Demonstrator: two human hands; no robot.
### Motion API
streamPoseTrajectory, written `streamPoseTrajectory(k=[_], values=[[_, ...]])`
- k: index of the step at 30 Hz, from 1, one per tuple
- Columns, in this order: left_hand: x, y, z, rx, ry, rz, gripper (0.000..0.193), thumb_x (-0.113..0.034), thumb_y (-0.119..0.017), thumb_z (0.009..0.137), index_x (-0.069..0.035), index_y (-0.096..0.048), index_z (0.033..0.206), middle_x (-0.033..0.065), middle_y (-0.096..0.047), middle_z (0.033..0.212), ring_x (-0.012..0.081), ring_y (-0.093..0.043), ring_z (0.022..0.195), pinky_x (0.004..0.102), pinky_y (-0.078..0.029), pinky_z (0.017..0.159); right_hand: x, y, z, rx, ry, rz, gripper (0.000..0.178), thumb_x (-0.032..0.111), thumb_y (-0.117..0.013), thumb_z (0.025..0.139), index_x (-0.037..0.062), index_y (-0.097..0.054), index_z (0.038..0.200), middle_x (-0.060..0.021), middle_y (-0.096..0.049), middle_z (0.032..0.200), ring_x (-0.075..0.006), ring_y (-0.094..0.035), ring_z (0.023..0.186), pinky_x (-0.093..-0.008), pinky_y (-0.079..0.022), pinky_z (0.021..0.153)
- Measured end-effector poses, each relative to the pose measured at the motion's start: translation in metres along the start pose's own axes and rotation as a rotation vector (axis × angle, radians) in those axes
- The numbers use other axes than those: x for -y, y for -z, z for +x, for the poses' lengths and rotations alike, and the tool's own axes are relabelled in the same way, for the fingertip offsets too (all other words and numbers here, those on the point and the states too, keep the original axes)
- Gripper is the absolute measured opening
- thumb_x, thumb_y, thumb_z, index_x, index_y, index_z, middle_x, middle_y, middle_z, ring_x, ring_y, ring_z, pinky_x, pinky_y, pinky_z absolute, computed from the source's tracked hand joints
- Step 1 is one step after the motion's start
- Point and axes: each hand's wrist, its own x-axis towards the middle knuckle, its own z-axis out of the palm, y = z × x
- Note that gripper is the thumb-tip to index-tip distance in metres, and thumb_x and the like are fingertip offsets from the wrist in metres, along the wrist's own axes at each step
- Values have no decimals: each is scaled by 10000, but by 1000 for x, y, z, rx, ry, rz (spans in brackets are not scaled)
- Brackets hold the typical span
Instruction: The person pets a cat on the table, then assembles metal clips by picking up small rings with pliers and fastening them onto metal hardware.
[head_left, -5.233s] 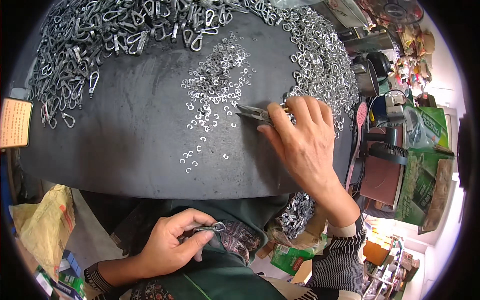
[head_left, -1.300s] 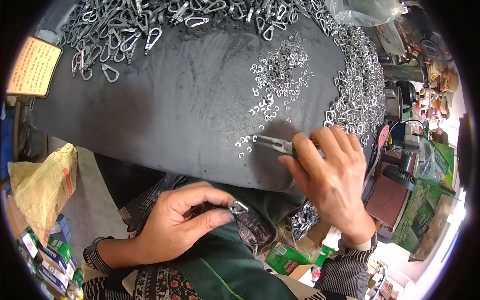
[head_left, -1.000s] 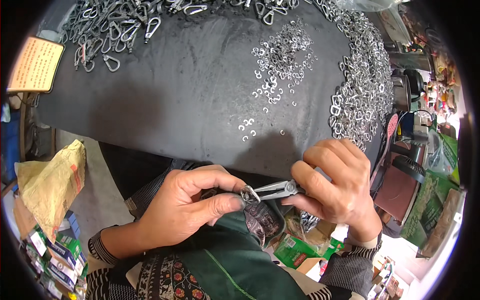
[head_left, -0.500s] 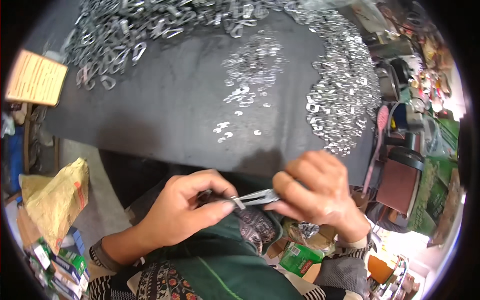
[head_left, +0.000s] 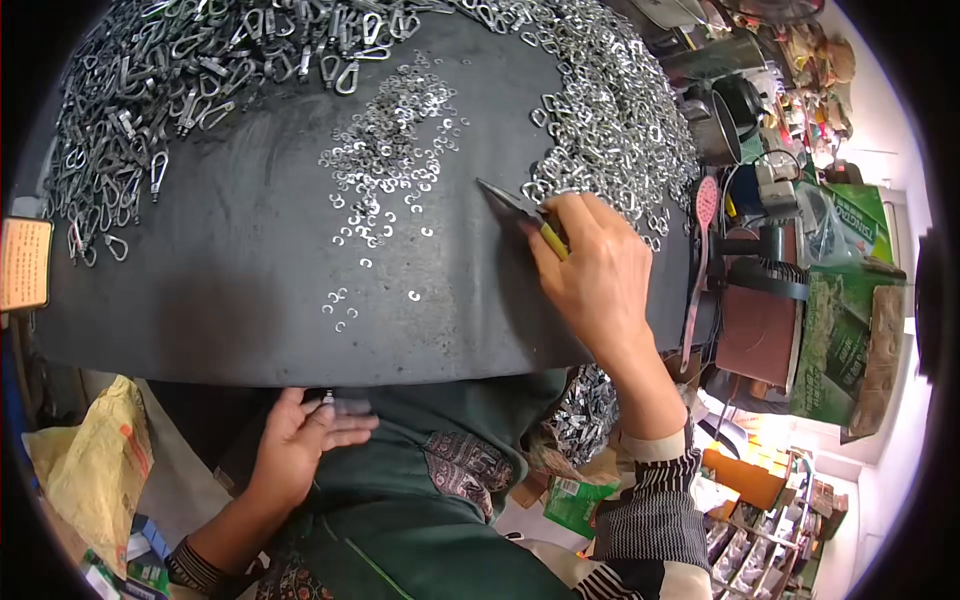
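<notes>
My right hand (head_left: 600, 260) is closed around pliers (head_left: 515, 203) with dark pointed jaws and a yellow-green grip. The jaws hang over the dark tabletop (head_left: 440, 330), beside a large pile of small silvery links (head_left: 620, 110). Below the table's front edge, over my lap, my left hand (head_left: 295, 440) has its fingers apart and partly blurred. A small metal piece (head_left: 328, 396) shows at its fingertips, with a grey smear beside it; whether the fingers touch it is unclear. Small open C-shaped rings (head_left: 385, 150) lie scattered mid-table.
Metal snap hooks (head_left: 200, 60) are heaped across the far left of the table. A pink brush (head_left: 705, 215) stands along the right edge, near a brown box (head_left: 750, 325). Shiny metal parts (head_left: 588, 410) sit below the table at right. A yellow sack (head_left: 95, 460) is at lower left.
My hands have parted. The right one has carried the pliers up and over the table to the links; the left has moved left and lower, its pinch on a metal piece loosened. The view has shifted.
</notes>
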Motion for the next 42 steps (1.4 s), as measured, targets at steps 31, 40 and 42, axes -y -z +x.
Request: streamPoseTrajectory(k=[31, 40, 42], values=[[-52, -46, -12, 24, -342, 88, 267, -21, -602, 986, -4, -668, 1244, 65, -721, 959, 80, -664, 685, 196, -490, 556, 82, 24, -37, 398, 58, 967, 231, 43, -820, 790, -4, -676, 965, -111, -702, 924, -237, -681, 797, -331, -529, 709], [-52, -29, -26, 154, -103, 113, 175, -38, -601, 980, 50, -616, 1130, 87, -704, 915, 81, -660, 749, 212, -526, 632, 45, 16, 21, 53, 409, -92, 342, 257, -809, 722, 107, -640, 979, -55, -517, 897, -238, -533, 858, -380, -389, 736], [-54, -27, -25, 160, -94, 97, 186, -47, -619, 971, 49, -624, 1130, 88, -709, 926, 82, -662, 745, 211, -529, 640, 47, 19, 25, 105, 407, -102, 333, 252, -792, 753, 112, -644, 1016, -61, -539, 921, -250, -544, 869, -391, -396, 746]])
